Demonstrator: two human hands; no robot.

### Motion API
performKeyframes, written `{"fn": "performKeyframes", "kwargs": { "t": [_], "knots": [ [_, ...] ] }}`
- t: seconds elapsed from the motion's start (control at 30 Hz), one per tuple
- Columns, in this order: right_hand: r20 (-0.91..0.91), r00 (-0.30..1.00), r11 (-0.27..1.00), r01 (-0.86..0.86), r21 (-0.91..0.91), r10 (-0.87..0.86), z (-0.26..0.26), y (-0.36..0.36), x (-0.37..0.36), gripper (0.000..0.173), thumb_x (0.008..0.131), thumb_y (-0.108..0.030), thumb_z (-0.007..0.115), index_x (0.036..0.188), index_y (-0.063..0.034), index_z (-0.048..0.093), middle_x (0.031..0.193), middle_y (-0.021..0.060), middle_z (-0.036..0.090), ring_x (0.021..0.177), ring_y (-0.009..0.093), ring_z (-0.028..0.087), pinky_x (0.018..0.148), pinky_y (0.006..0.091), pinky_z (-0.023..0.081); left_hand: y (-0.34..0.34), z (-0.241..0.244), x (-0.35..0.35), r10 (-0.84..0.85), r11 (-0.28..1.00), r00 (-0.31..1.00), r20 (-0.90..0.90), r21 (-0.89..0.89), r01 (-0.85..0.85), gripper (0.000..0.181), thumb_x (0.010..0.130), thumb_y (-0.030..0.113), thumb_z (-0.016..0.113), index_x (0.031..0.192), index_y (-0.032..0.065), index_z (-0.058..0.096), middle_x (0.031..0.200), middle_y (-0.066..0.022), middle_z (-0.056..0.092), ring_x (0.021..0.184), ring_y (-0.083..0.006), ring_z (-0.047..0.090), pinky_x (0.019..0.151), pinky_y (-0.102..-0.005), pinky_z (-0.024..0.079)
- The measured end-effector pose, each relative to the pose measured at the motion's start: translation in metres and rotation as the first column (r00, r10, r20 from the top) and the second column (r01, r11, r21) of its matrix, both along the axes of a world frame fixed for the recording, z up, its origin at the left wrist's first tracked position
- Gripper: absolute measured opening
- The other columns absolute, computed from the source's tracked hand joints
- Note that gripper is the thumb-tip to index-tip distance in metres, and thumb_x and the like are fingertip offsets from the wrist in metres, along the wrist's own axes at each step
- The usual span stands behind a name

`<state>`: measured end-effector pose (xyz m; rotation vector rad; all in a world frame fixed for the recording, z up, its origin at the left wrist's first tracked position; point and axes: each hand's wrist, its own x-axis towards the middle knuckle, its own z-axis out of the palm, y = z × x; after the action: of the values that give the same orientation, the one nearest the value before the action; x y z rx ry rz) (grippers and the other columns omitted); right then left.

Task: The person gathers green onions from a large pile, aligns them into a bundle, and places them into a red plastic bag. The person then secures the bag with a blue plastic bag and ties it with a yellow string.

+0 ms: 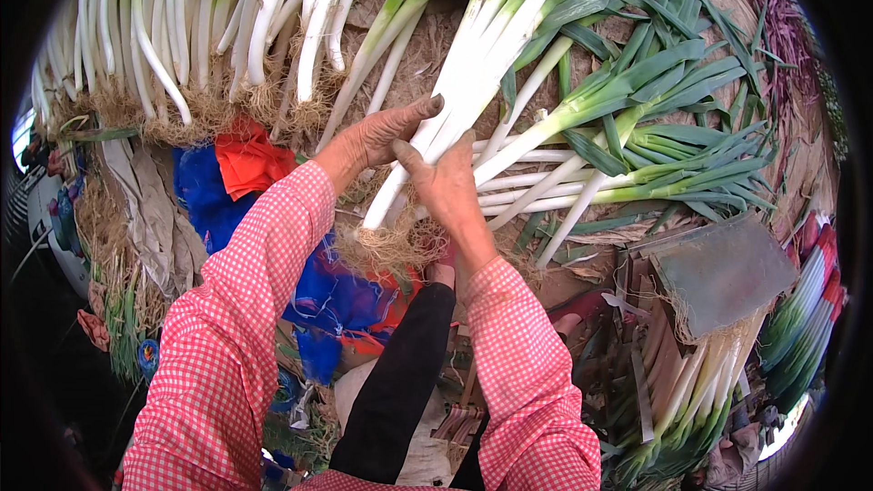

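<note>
Both hands are closed around a bunch of long green onions (470,75), with white shafts, bushy roots and green tops. The bunch lies slantwise, roots toward me and leaves toward the upper right. My left hand (385,133) grips it from the left, thumb along the shafts. Lower down, my right hand (447,181) wraps the shafts from the right, its thumb pointing toward the left hand. Below the hands hang the tangled roots (389,245). Right beside my right hand lie more loose green onions (539,181), their leaves spreading to the right.
A dense row of green onions (170,34) fills the upper left. Red cloth (249,157) and blue sheeting (341,286) lie below it. A metal plate (726,273) tops a stand at the right, with onions (689,382) under it. Bundled onions (805,314) with red ties lie farther right.
</note>
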<state>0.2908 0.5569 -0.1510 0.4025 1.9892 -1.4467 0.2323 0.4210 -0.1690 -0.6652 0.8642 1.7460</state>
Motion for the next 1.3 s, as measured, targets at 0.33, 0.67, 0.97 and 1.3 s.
{"fn": "performKeyframes", "kwargs": {
  "t": [0.33,0.67,0.97,1.3],
  "knots": [
    [0.645,0.52,0.348,0.854,-0.387,-0.56,-0.01,0.109,0.053,0.055,0.083,-0.032,0.075,0.124,-0.0009,0.056,0.131,0.0141,0.054,0.119,0.028,0.053,0.101,0.0401,0.041,0.021,0.01,0.003,-0.137,0.978,0.99,-0.037,-0.163,0.129,0.065,0.072,0.019,0.079,0.123,-0.0053,0.045,0.102,-0.016,0.061,0.086,-0.0184,0.067,0.07,-0.0283,0.06],
    [0.829,0.363,-0.096,0.893,-0.44,-0.425,0.102,0.08,0.033,0.051,0.081,-0.017,0.073,0.123,0.0033,0.053,0.114,0.0176,0.062,0.112,0.03,0.059,0.104,0.0427,0.045,0.073,0.2,0.06,-0.149,0.947,0.983,-0.107,-0.3,0.111,0.075,0.077,0.02,0.076,0.136,-0.0026,0.035,0.114,-0.0141,0.058,0.101,-0.0197,0.061,0.088,-0.0324,0.051],
    [0.94,0.254,-0.17,0.94,-0.296,-0.228,0.249,0.084,0.073,0.055,0.084,-0.026,0.067,0.126,0.0042,0.05,0.111,0.018,0.063,0.1,0.027,0.063,0.094,0.0368,0.05,0.094,0.386,0.085,-0.194,0.862,0.965,0.175,-0.439,0.253,0.073,0.077,0.014,0.073,0.136,-0.007,0.034,0.118,-0.019,0.058,0.102,-0.0237,0.062,0.088,-0.0354,0.052],
    [0.835,0.541,-0.432,0.733,-0.525,-0.099,0.489,0.162,0.119,0.044,0.085,-0.021,0.072,0.118,0.0053,0.058,0.105,0.0116,0.067,0.092,0.019,0.066,0.085,0.0321,0.054,0.176,0.653,0.109,-0.593,0.625,0.805,0.033,-0.612,0.485,0.104,0.063,0.019,0.087,0.144,-0.0014,0.024,0.13,-0.0143,0.049,0.119,-0.0242,0.051,0.102,-0.0389,0.042]
  ]
}}
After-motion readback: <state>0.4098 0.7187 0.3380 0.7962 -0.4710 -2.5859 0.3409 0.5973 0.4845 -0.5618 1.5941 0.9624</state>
